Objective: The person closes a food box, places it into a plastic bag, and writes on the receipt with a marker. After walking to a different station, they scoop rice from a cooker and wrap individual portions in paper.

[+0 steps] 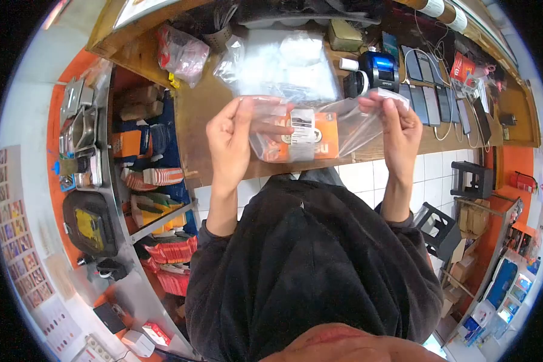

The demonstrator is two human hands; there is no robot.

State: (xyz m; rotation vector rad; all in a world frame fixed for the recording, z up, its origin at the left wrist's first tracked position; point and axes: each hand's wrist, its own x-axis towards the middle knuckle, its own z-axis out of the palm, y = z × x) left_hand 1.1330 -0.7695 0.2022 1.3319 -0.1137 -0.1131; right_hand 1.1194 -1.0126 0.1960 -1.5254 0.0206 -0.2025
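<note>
With the left hand [228, 130], pinching one edge of a clear bag [359, 130] between thumb and fingers, fingertips visible through the film. Just right of that, over the near edge of the bench [196, 111], got an orange box [327, 137], seen through the plastic. With the right hand [402, 130], gripping the other side of the same bag, out past the box. Looks like spreading and straightening the film around the box, at a guess. Would call for light, even tension from both sides and taming the slack on the right without ripping anything.

Now for materials, left to right again. On the metal-edged shelf [163, 222], slim red packets [169, 256]. Then onto brown wood, slightly glossy, with a crinkly pink plastic bag [184, 55] and a perforated cup [219, 39] at the far left. Toward the far middle, a shiny, flat heap of clear sleeves [277, 66]. Back at the box: flat, rectangular, probably card, with a pale printed label [303, 128] across it. Can't tell whether stuck to box or film. Farther right, a chunky black-and-blue device [380, 69], then smooth, flat dark phones [429, 105] in rows.
</note>
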